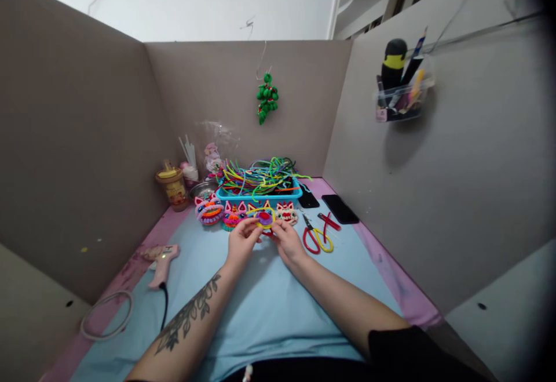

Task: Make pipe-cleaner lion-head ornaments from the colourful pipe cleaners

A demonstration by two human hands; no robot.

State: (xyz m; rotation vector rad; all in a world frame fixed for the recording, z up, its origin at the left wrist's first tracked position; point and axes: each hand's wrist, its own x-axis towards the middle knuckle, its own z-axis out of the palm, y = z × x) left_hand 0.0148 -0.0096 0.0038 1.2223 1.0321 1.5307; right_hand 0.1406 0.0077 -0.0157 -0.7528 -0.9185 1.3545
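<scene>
Between my two hands is a small ring-shaped pipe cleaner piece (265, 218), yellow around the outside with purple and red inside. My left hand (244, 237) pinches its left edge, fingers closed. On the opposite side, my right hand (287, 242) grips the right edge between thumb and fingers. Just behind it stand several fuzzy animal-face figures: a pink-and-purple one (209, 209) at the left, a pink one (234, 214) beside it, and a cream-and-red one (286, 213) at the right. Another yellowish figure is partly hidden behind the held piece.
A blue basket (260, 199) heaped with pipe cleaners stands behind. Scissors (318, 239), a red-handled tool (329, 222) and a phone (340, 208) lie right. A pink glue gun (163, 263) with its cord lies left, near a cup (174, 188). Grey panels (243, 98) enclose the table.
</scene>
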